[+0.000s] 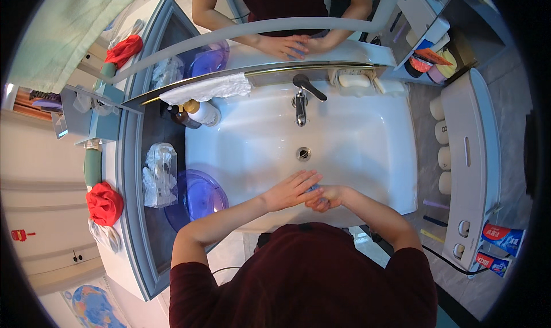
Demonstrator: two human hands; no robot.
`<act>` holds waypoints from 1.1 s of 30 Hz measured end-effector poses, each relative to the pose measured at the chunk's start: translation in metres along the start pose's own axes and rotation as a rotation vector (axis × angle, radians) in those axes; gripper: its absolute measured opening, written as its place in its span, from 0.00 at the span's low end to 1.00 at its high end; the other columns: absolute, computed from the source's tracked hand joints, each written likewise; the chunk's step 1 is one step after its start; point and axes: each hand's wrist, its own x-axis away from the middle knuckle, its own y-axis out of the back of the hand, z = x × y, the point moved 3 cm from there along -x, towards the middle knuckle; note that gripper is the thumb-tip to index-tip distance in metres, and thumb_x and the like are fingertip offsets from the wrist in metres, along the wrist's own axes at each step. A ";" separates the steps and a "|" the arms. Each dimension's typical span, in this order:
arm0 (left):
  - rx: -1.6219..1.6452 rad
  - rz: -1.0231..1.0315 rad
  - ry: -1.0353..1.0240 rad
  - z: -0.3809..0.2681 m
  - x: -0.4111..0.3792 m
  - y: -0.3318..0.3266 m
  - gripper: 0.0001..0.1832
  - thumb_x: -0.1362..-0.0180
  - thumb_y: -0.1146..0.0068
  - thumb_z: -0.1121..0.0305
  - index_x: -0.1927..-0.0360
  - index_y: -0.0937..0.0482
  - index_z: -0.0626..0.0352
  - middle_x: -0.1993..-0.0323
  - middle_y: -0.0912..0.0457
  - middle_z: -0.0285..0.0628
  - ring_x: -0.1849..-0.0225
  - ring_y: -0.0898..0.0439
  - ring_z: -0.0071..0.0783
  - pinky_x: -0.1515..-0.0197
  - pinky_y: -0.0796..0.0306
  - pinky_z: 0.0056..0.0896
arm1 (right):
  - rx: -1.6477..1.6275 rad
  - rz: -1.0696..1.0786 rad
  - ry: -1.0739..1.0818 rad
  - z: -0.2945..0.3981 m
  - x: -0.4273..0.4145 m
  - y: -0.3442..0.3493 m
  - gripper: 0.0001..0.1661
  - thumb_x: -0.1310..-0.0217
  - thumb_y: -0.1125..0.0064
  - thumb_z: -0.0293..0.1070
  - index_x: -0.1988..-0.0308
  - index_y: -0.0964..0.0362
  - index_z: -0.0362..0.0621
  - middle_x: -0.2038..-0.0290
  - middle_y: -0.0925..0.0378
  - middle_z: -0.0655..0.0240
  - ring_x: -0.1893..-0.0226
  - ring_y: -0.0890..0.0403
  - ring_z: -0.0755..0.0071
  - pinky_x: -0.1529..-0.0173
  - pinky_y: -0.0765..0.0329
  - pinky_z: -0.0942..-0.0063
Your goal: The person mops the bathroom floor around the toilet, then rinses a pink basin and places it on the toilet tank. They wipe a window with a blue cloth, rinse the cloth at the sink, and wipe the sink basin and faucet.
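Note:
Over the front of a white ceramic sink (267, 138), my two hands meet just below the drain (303, 154). A small blue-grey object (314, 187), perhaps a cloth or sponge, is pressed between them. My left hand (295, 191) lies across it with the fingers stretched out. My right hand (328, 197) is curled around it from the other side, and much of the object is hidden by fingers. Behind the drain stands a chrome faucet (301, 108) with a dark lever; no water stream shows. The mirror (275, 5) reflects both hands together.
At left are a purple translucent basin (198, 196), a clear plastic-wrapped pack (161, 173) and pump bottles (204, 113). A white cloth (208, 88) hangs on the rail. Soap bars (354, 81) sit back right. A wall-mounted toothbrush holder (467, 156) with cups and toothpaste tubes (501, 237) is right.

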 end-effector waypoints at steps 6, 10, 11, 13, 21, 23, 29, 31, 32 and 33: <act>-0.067 0.106 0.020 0.004 -0.003 -0.004 0.21 0.54 0.49 0.68 0.53 0.32 0.53 0.64 0.28 0.39 0.69 0.25 0.29 0.77 0.27 0.24 | 0.073 -0.052 0.045 0.011 0.000 -0.039 0.16 0.46 0.48 0.34 0.82 0.44 0.52 0.86 0.49 0.80 0.89 0.52 0.87 0.86 0.55 0.85; -0.063 0.198 0.221 0.010 -0.010 -0.025 0.06 0.56 0.48 0.68 0.73 0.32 0.55 0.78 0.29 0.36 0.76 0.23 0.30 0.80 0.28 0.28 | 0.294 -0.520 0.025 0.013 -0.002 -0.023 0.15 0.47 0.48 0.36 0.81 0.43 0.51 0.87 0.47 0.79 0.90 0.49 0.84 0.86 0.54 0.82; -0.057 0.241 0.282 0.012 -0.012 -0.035 0.06 0.56 0.48 0.69 0.73 0.31 0.55 0.78 0.28 0.37 0.75 0.23 0.31 0.80 0.28 0.28 | 0.389 -0.659 0.035 0.013 -0.004 -0.015 0.14 0.47 0.48 0.36 0.81 0.42 0.50 0.87 0.46 0.78 0.90 0.49 0.84 0.87 0.54 0.81; -0.041 0.330 0.406 0.015 -0.012 -0.059 0.06 0.55 0.47 0.69 0.73 0.30 0.56 0.78 0.26 0.38 0.75 0.21 0.32 0.79 0.27 0.30 | 0.671 -0.821 0.025 0.021 -0.008 -0.005 0.13 0.48 0.46 0.38 0.79 0.38 0.47 0.86 0.38 0.71 0.89 0.42 0.77 0.86 0.48 0.74; 0.162 0.834 0.777 0.031 -0.009 -0.125 0.07 0.54 0.43 0.70 0.70 0.20 0.56 0.67 0.18 0.44 0.64 0.18 0.36 0.65 0.25 0.35 | 1.310 -1.072 0.240 -0.009 -0.051 0.082 0.20 0.50 0.44 0.49 0.67 0.24 0.43 0.68 0.22 0.52 0.64 0.22 0.45 0.59 0.27 0.56; 0.136 0.891 0.815 0.033 0.002 -0.144 0.07 0.55 0.42 0.69 0.70 0.18 0.53 0.66 0.17 0.42 0.62 0.18 0.35 0.64 0.25 0.34 | 1.312 -1.062 0.203 -0.014 -0.056 0.084 0.22 0.51 0.44 0.51 0.67 0.24 0.43 0.67 0.22 0.52 0.64 0.22 0.46 0.59 0.27 0.57; 0.084 0.994 0.718 0.022 0.008 -0.140 0.07 0.53 0.43 0.70 0.70 0.17 0.52 0.64 0.17 0.37 0.62 0.18 0.32 0.64 0.26 0.31 | 1.204 -1.130 0.147 -0.029 -0.061 0.078 0.24 0.53 0.43 0.54 0.66 0.24 0.44 0.66 0.22 0.52 0.64 0.22 0.46 0.60 0.26 0.57; 0.117 0.978 0.691 0.019 0.008 -0.136 0.10 0.54 0.42 0.70 0.65 0.19 0.53 0.65 0.17 0.38 0.62 0.18 0.34 0.63 0.25 0.32 | 1.225 -1.150 0.117 -0.034 -0.062 0.083 0.24 0.54 0.42 0.53 0.65 0.24 0.45 0.67 0.22 0.52 0.64 0.22 0.47 0.60 0.26 0.57; 0.133 0.970 0.678 0.016 0.007 -0.135 0.12 0.54 0.41 0.70 0.63 0.20 0.54 0.66 0.18 0.39 0.62 0.19 0.34 0.63 0.25 0.33 | 1.239 -1.166 0.107 -0.036 -0.061 0.086 0.24 0.54 0.42 0.53 0.64 0.24 0.45 0.67 0.22 0.52 0.64 0.22 0.47 0.60 0.26 0.57; 0.147 0.867 0.728 0.014 0.013 -0.140 0.16 0.55 0.41 0.69 0.59 0.22 0.54 0.65 0.18 0.40 0.63 0.19 0.36 0.63 0.25 0.34 | 1.275 -1.183 0.105 -0.031 -0.055 0.078 0.24 0.55 0.41 0.52 0.64 0.25 0.46 0.67 0.22 0.53 0.64 0.22 0.47 0.60 0.26 0.57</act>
